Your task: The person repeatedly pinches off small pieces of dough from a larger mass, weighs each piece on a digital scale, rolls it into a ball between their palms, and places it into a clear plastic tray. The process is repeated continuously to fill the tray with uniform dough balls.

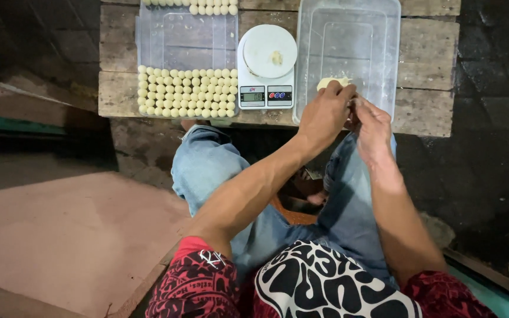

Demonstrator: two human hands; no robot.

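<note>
Between my two sets of fingertips sits a pale lump of dough (332, 83), at the near rim of the clear plastic tub (384, 35). My left hand (324, 115) has its fingers curled together onto the lump; my right hand (372, 126) touches it from just beside, though I cannot tell how tightly it pinches. Left of my fingers stands a white kitchen scale (266, 66) carrying a small dough bit (276, 57), and beyond it a tray (187, 41) of dough balls (187, 94) laid in rows.

A small rectangular grey display (253, 96) glows at six o'clock on the white scale (266, 66), with coloured round buttons (279, 95) at its three o'clock.
</note>
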